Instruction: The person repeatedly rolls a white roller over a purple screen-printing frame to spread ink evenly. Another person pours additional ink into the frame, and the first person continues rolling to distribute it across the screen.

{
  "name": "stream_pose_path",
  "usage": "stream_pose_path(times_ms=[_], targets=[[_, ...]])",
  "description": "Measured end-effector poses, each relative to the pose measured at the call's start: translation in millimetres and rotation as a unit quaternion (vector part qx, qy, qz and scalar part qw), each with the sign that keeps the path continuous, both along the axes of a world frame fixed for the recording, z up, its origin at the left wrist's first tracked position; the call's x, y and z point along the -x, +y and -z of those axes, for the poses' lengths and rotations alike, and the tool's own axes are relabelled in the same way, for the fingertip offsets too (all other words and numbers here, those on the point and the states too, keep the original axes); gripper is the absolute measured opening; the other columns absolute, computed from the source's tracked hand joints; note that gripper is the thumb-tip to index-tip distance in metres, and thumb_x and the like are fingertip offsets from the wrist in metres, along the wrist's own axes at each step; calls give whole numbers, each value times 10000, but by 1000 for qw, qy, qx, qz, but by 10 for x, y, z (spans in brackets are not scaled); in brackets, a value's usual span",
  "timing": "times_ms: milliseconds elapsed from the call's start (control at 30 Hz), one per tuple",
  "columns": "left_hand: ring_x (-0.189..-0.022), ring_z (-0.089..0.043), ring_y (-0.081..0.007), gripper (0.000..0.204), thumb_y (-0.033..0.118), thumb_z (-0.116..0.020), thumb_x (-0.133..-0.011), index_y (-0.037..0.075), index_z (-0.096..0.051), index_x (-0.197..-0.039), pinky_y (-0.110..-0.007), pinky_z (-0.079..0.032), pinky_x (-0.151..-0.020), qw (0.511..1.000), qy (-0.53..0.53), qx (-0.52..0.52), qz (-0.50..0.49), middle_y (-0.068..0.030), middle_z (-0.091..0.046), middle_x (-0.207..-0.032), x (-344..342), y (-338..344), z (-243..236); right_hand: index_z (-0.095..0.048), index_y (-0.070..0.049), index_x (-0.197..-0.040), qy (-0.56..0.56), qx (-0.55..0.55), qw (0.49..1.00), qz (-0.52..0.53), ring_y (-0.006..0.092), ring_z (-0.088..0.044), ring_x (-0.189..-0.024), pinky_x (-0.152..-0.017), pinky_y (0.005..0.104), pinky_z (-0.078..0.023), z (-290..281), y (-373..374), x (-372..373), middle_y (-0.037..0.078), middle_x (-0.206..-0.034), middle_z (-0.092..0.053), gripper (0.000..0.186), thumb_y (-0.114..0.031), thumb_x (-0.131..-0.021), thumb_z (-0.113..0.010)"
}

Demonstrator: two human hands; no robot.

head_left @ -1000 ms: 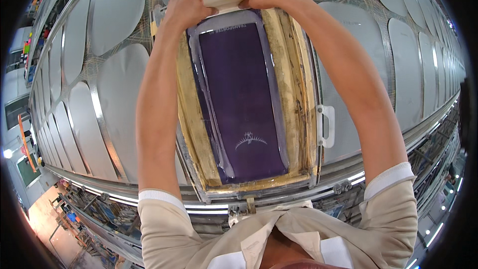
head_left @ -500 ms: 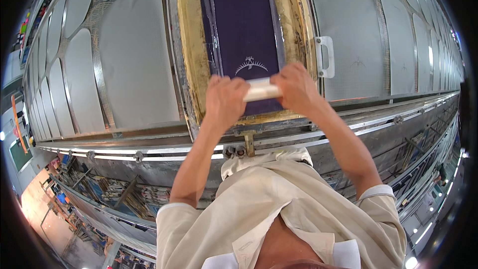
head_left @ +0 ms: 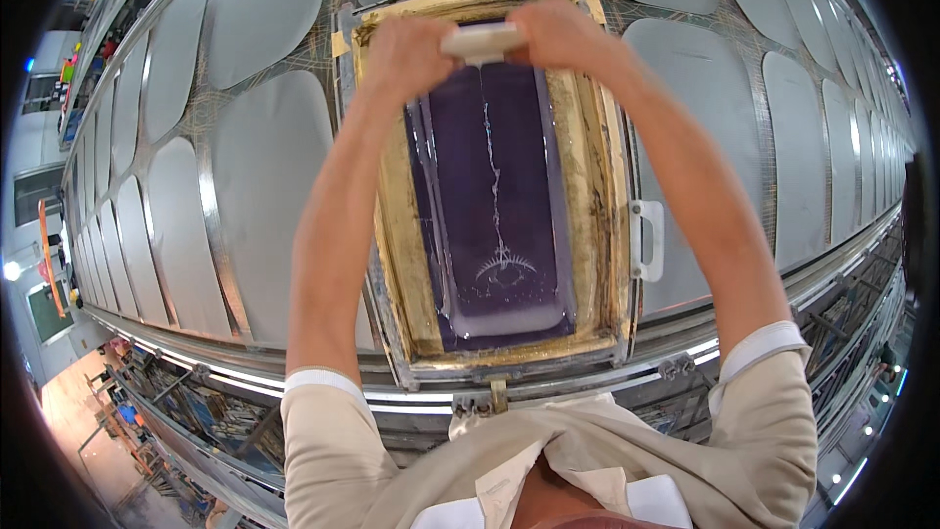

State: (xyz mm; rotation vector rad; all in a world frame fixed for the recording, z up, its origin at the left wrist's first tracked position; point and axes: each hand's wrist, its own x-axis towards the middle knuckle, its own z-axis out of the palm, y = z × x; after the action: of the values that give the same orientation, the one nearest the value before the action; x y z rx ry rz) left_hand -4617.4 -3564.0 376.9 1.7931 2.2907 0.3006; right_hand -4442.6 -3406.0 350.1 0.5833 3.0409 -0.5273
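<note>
Both my hands grip a pale squeegee [head_left: 482,40] at the far end of a screen printing frame. My left hand [head_left: 406,54] is closed round its left end, and my right hand [head_left: 560,34] round its right end. Under them lies the dark purple screen mesh [head_left: 460,196], edged by a yellowed, stained border [head_left: 592,235]. A thin line of whitish ink [head_left: 493,171] runs down the mesh from the squeegee to a pale arched design [head_left: 504,269]. A band of wet ink [head_left: 509,321] crosses the near end. The squeegee's lower edge is mostly hidden.
A white handle [head_left: 647,240] sticks out from the frame's right side. Grey rounded panels [head_left: 274,186] lie in rows left and right on a long table. A metal rail [head_left: 411,409] runs along its near edge, close to my body.
My hands have pushed the squeegee away from me, from the near end of the screen to the far end. The ink line and near ink band now show on the mesh.
</note>
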Motion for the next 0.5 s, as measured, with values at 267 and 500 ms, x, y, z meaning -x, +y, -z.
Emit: stream_pose_path(times_ms=[267, 500], targets=[[-912, -706, -332, 354, 384, -806, -793, 228, -775, -1109, -453, -529, -822, 999, -18, 26, 3, -118, -749, -921, 445, 567, 204, -780, -49, -893, -52, 81, 995, 34, 361, -733, -796, -702, 459, -567, -133, 480, 420, 223, -852, -736, 277, -269, -727, -812], [-847, -711, -320, 306, 360, -838, -742, 204, -785, -999, -442, -542, -777, 999, -25, -34, 24, -100, -734, -829, -26, -51, 251, -782, -80, -882, -41, 26, 999, -9, 376, -730, -813, -715, 470, -557, 63, 1, -44, 212, -831, -734, 258, -268, -706, -787]])
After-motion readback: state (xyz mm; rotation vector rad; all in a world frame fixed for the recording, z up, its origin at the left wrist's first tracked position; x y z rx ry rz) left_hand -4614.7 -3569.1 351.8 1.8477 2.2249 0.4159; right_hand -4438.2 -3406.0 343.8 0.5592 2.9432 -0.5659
